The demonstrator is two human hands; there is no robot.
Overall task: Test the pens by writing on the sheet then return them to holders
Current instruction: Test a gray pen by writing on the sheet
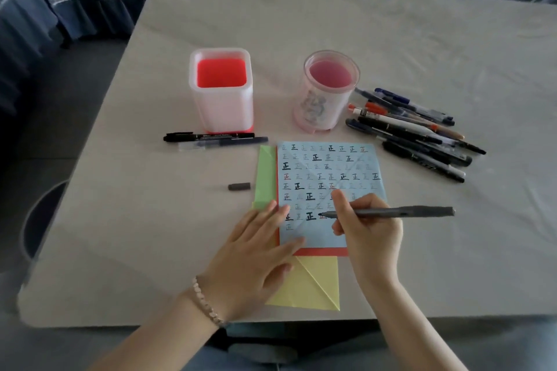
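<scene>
Head, pen (407,212) on sheet (328,166), left hand (256,250) at edge

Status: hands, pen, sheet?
Right hand grips dark grey marker pen, tip on light blue paper sheet. Left hand presses sheet flat. Small grey cap lies clear.

A grey pen (388,212) lies nearly level in the right hand (370,232), its tip on the blue sheet (328,166), which is covered with written characters. Beyond the hand stand a square red holder (221,90) and a round pink holder (330,90), with loose pens (416,129) to their right.
</scene>
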